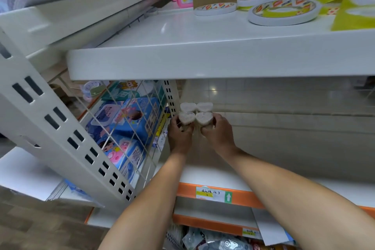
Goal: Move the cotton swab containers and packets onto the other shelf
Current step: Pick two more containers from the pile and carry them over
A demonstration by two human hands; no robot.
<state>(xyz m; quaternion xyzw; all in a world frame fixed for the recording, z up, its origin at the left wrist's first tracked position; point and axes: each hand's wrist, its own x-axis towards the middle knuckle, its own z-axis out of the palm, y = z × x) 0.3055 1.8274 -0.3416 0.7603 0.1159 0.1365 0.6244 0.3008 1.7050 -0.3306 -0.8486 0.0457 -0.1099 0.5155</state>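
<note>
heart containers [196, 112] (four), between left hand [179, 135], right hand [218, 133]

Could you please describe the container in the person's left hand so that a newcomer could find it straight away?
Start at the broad white upper shelf carrying rolls of tape; look beneath it to the back left corner of the white lower shelf. Four pale heart-shaped lidded cotton swab containers cluster there. The wanted front left heart-shaped container is gripped by the left hand, beside the wire mesh divider.

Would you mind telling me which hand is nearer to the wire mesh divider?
The left. The left hand holds a heart container right beside the divider; the right hand holds another container further away, on the far side of the left.
</note>
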